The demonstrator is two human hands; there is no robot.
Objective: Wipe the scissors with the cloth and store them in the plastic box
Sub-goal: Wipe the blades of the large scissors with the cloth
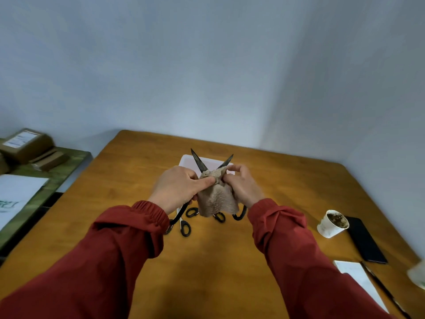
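Note:
I hold a pair of black-handled scissors (199,161) above the table with the blades spread wide, tips pointing away from me. A beige cloth (217,199) is bunched around the blades near the pivot and hangs down. My left hand (178,187) grips one handle, thumb pressing on the cloth. My right hand (241,184) pinches the cloth against the right blade. Behind the blades lies the white plastic box (187,160), mostly hidden. More black-handled scissors (185,227) lie on the table under my hands.
The wooden table (207,261) carries a paper cup (332,223) with dark residue, a black flat case (365,241), and a white notepad (361,280) with a pen at the right. A green side table (57,166) with cardboard parcels stands at the left.

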